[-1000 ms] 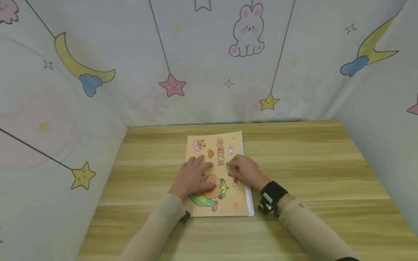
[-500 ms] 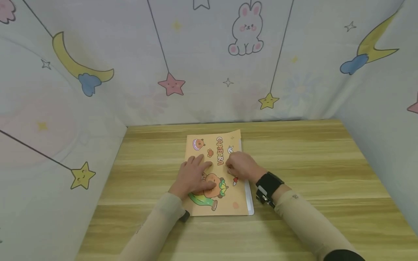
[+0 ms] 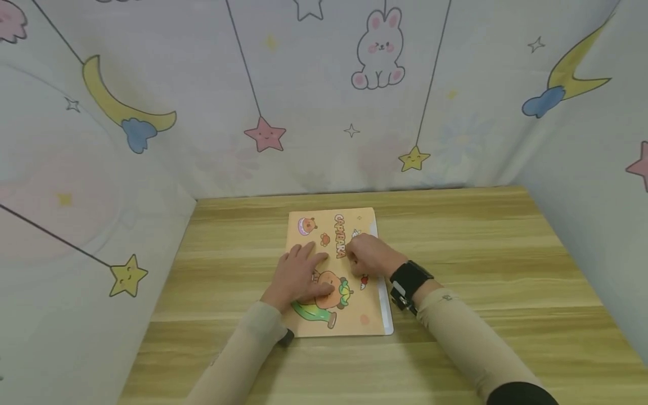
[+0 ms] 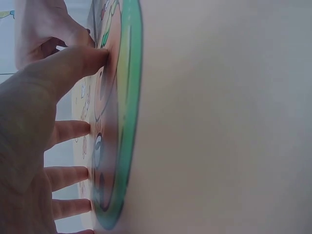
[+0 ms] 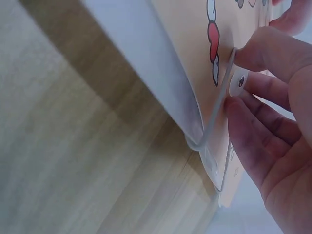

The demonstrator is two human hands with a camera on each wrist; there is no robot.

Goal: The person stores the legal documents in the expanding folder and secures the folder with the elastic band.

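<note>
An orange paper document folder (image 3: 354,318) with capybara drawings lies flat on the table. My left hand (image 3: 298,275) rests on its cover with fingers and thumb spread, pressing it down; the left wrist view shows those fingertips on the print. At the folder's right side my right hand (image 3: 372,256) is bent over the cover. In the right wrist view it pinches a pale grey cord (image 5: 214,112), which loops round the folder's edge. Between the fingers sits a small white round button (image 5: 239,81). In the head view the right fingertips and cord are mostly hidden.
The wood-grain table (image 3: 486,253) extends to both sides. A white curtain (image 3: 314,73) printed with stars, moons and a rabbit encloses the back and sides. A black wrist strap with a small camera (image 3: 410,281) is on my right wrist.
My right hand has turned over and shifted slightly left on the cover, so its fingertips and the cord no longer show in the head view. My left hand stays put.
</note>
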